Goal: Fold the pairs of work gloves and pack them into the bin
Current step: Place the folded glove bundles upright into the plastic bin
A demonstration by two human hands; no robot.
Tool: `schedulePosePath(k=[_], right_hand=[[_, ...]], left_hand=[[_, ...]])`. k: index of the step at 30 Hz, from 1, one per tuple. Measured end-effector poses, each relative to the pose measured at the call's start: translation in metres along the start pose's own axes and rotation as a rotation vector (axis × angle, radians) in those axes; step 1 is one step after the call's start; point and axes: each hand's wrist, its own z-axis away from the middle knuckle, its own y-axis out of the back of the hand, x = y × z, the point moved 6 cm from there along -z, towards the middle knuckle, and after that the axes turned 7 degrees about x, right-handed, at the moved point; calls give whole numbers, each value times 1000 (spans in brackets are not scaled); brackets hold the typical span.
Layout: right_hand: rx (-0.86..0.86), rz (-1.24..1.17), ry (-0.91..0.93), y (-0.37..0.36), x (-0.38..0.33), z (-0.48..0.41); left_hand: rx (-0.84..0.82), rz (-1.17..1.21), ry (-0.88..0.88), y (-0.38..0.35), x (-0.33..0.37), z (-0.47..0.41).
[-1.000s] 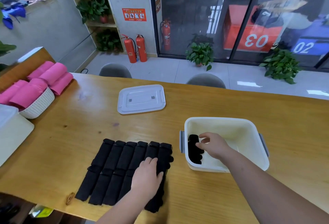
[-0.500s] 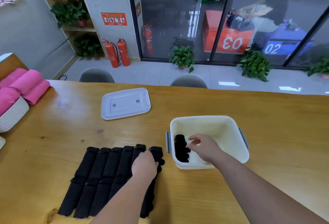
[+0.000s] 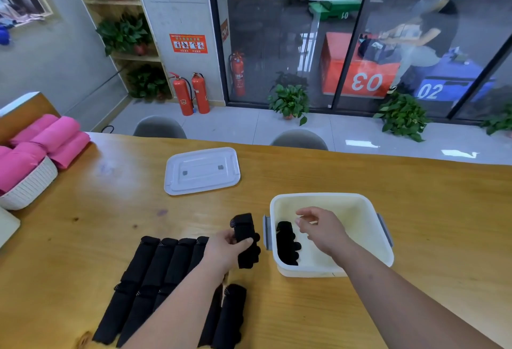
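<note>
Several folded black work gloves (image 3: 149, 273) lie side by side in rows on the wooden table (image 3: 83, 232) in front of me. My left hand (image 3: 224, 251) grips one folded black glove pair (image 3: 245, 240) and holds it lifted just left of the white bin (image 3: 368, 226). Another folded black glove pair (image 3: 286, 243) lies inside the bin against its left wall. My right hand (image 3: 322, 228) hovers over the bin's left half with fingers apart and nothing in it. One more folded glove (image 3: 231, 315) lies near the table's front edge, partly behind my left forearm.
The bin's white lid (image 3: 202, 170) lies flat farther back on the table. A white basket (image 3: 30, 185) with pink rolled cloths stands at the left edge. Two grey chair backs (image 3: 299, 139) show beyond the far edge.
My left hand closed on the rightmost glove pair and lifted it off the row toward the bin. My right hand let go of the pair in the bin and rose slightly.
</note>
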Motion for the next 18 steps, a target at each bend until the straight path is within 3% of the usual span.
schedulePosePath(k=[6, 13, 18], right_hand=[[14, -237, 73, -6, -37, 1], [-372, -551, -24, -22, -70, 21], [-280, -568, -20, -4, -57, 18]], left_hand=[[-204, 251, -122, 8, 69, 21], [-379, 281, -243, -20, 119, 42], [-331, 166, -252, -43, 114, 31]])
